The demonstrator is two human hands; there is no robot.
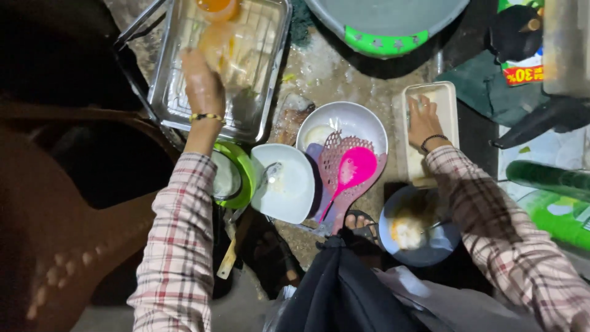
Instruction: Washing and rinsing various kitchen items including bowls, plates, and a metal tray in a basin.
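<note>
Clear glassware, blurred and streaked with orange [224, 46], sits in my left hand [203, 89], fingers wrapped round it above the rectangular steel tray [161, 92], so that drips fall into the tray rather than onto the wet ground. The blur keeps me from telling exactly what kind of vessel it is. Below my left wrist a round green bowl [244, 166] holds a smaller dish, and beside it a white plate [295, 184] leans tilted with a spoon on it, stacked close so everything waiting stays within reach. Next comes a wide white bowl [362, 120] with a pink plastic ladle [353, 169] and a mauve slotted spatula [335, 154] resting across it. Further right, my right hand [424, 120] lies flat and open on the edge of a cream rectangular tray [448, 98], steadying it, gripping nothing. Near my right forearm, a blue-grey plate [442, 237] with food scraps sits on the ground.
</note>
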